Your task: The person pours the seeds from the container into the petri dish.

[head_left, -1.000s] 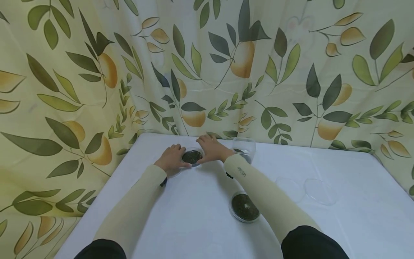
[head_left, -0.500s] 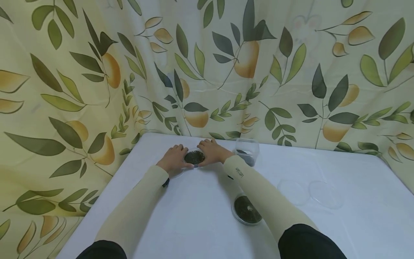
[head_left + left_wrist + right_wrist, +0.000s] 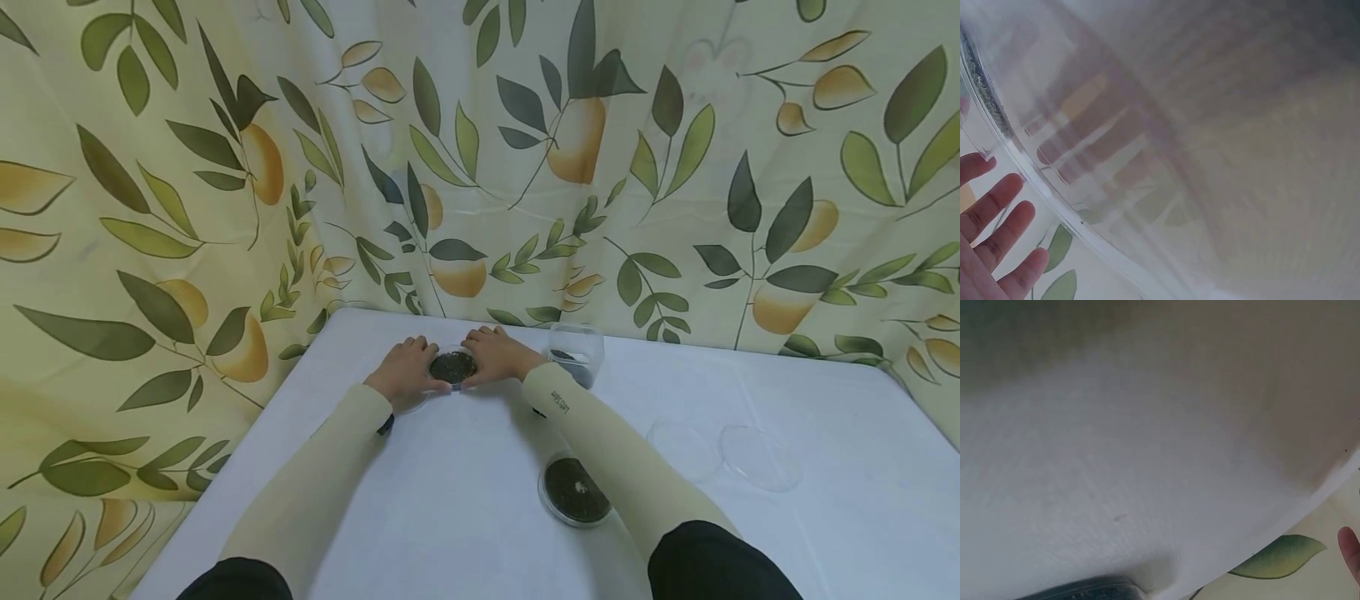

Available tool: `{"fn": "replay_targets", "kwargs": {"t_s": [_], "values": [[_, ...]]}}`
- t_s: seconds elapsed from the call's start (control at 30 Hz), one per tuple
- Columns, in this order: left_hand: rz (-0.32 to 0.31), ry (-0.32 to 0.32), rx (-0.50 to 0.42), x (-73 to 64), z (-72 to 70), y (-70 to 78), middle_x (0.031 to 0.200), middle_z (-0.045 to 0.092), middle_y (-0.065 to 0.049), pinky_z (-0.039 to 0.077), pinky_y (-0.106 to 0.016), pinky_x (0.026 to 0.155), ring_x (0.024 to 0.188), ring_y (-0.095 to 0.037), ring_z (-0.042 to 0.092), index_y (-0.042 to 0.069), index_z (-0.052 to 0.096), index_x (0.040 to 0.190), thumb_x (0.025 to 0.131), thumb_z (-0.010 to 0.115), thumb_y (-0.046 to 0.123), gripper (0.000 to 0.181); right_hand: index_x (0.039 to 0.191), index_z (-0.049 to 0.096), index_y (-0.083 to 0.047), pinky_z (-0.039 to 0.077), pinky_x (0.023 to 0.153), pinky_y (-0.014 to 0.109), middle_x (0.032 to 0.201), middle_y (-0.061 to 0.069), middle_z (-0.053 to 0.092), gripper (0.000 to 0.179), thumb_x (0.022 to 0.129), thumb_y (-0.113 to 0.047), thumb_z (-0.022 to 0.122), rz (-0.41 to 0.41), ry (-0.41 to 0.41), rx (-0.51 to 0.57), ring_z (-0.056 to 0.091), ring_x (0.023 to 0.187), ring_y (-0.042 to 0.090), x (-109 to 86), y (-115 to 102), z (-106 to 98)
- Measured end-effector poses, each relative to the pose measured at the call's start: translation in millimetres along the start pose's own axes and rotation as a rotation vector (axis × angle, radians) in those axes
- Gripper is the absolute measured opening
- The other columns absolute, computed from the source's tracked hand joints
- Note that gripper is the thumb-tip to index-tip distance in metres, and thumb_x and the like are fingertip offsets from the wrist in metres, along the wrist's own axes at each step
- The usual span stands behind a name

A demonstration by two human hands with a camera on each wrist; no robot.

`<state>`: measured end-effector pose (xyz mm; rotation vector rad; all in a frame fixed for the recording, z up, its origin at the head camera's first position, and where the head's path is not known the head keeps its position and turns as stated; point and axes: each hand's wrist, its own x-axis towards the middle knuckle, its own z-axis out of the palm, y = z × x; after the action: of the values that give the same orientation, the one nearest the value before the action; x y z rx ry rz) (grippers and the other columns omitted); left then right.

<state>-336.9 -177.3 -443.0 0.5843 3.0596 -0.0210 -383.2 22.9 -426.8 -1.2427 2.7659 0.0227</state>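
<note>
A round clear petri dish (image 3: pixel 453 367) with dark crumbly matter in it sits near the table's far edge, between both hands. My left hand (image 3: pixel 405 369) holds its left side, thumb at the near rim and fingers toward the back. On the opposite side my right hand (image 3: pixel 501 357) grips the rim the same way. In the left wrist view the left fingers (image 3: pixel 1004 228) are spread beside a large clear round rim (image 3: pixel 1085 226), and a dark strip of dish contents shows at upper left. Only one right fingertip (image 3: pixel 1350 550) shows in the right wrist view.
A second petri dish (image 3: pixel 570 492) of dark matter lies partly under the right forearm. Beyond the right wrist stands a clear box (image 3: pixel 577 346) with something dark inside. Two clear round lids (image 3: pixel 761 458) rest at right; another clear rim (image 3: pixel 415 406) shows by the left wrist. Patterned curtain (image 3: pixel 517 275) hangs behind.
The head view has shifted slightly, so things appear a little farther right. The right fingers have come down slightly at the dish's far side; both hands stay around it.
</note>
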Motion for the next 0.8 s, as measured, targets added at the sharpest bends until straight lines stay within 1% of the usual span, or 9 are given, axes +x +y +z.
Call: {"fn": "replay_targets", "kwargs": {"t_s": [0.17, 0.3, 0.43, 0.57, 0.67, 0.8], "values": [[-0.002, -0.001, 0.011, -1.9, -2.8, 2.0, 0.122, 0.051, -0.015, 0.044, -0.045, 0.097, 0.110, -0.029, 0.050, 0.007, 0.048, 0.132, 0.077, 0.059, 0.068, 0.083, 0.137, 0.045, -0.006, 0.030, 0.107, 0.055, 0.138, 0.011, 0.047, 0.081, 0.079, -0.061, 0.062, -0.003, 0.012, 0.027, 0.040, 0.130, 0.030, -3.8, 1.1, -2.7], [-0.011, -0.006, -0.003, -2.6, -4.5, 3.5, 0.121, 0.051, -0.015, 0.044, -0.045, 0.097, 0.110, -0.028, 0.050, 0.007, 0.048, 0.132, 0.076, 0.060, 0.067, 0.083, 0.137, 0.046, -0.006, 0.029, 0.109, 0.055, 0.137, 0.011, 0.048, 0.080, 0.080, -0.059, 0.063, 0.004, 0.017, 0.044, 0.040, 0.130, 0.030, -6.3, 1.7, -3.8], [-0.020, -0.019, -0.011, -2.2, -3.3, 3.6, 0.122, 0.051, -0.014, 0.043, -0.045, 0.098, 0.112, -0.028, 0.049, 0.008, 0.047, 0.134, 0.076, 0.060, 0.068, 0.084, 0.137, 0.047, -0.007, 0.030, 0.108, 0.056, 0.137, 0.011, 0.048, 0.078, 0.080, -0.057, 0.063, 0.001, 0.020, 0.042, 0.041, 0.130, 0.030, -7.0, 2.0, -3.2], [-0.033, -0.036, -0.024, -2.0, -3.3, 2.7, 0.129, 0.048, -0.015, 0.041, -0.045, 0.101, 0.118, -0.030, 0.047, 0.007, 0.040, 0.140, 0.076, 0.059, 0.069, 0.091, 0.137, 0.048, -0.009, 0.031, 0.107, 0.056, 0.137, 0.010, 0.048, 0.076, 0.080, -0.058, 0.062, 0.000, 0.019, 0.017, 0.041, 0.131, 0.030, -5.8, 2.5, -1.8], [-0.037, -0.031, -0.032, -3.8, -6.9, 1.3, 0.134, 0.047, -0.017, 0.039, -0.046, 0.103, 0.123, -0.032, 0.045, 0.004, 0.034, 0.144, 0.075, 0.060, 0.069, 0.098, 0.137, 0.047, -0.009, 0.031, 0.108, 0.056, 0.138, 0.009, 0.048, 0.076, 0.081, -0.059, 0.061, 0.003, 0.011, 0.004, 0.041, 0.131, 0.030, -4.8, 3.0, -1.2], [-0.015, -0.010, -0.031, -9.3, -13.2, -4.9, 0.139, 0.044, -0.020, 0.039, -0.047, 0.104, 0.127, -0.035, 0.043, 0.001, 0.029, 0.145, 0.074, 0.060, 0.070, 0.104, 0.137, 0.047, -0.009, 0.032, 0.107, 0.055, 0.138, 0.010, 0.048, 0.077, 0.081, -0.059, 0.061, 0.001, 0.006, 0.004, 0.041, 0.131, 0.030, -4.8, 3.4, -2.6]]}}
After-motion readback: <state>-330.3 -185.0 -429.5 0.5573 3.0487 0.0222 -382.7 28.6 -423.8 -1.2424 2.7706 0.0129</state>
